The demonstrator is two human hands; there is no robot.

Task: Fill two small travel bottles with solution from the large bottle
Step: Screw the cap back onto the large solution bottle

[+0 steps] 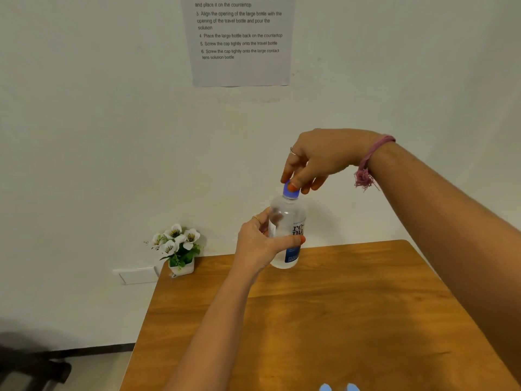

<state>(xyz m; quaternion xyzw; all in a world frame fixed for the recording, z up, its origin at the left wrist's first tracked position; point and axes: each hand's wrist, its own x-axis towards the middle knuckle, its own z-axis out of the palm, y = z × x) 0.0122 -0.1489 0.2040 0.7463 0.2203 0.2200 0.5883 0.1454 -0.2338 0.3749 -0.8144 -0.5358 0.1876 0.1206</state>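
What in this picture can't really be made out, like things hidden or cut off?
- Two pale blue tips, head view: cut off by the bottom edge; possibly the travel bottles, unconfirmed.
- Large bottle label: partly covered by the left hand.
- Blue cap: top hidden by the right hand, so whether it is loosened is unclear.
- Instruction sheet: first steps cut off by the top edge.
- Dark object, lower left: too dim and cropped to identify.

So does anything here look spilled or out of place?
Nothing stands out. The left hand holds the large bottle upright, the right hand grips its blue cap, and the wooden table shows no spill.
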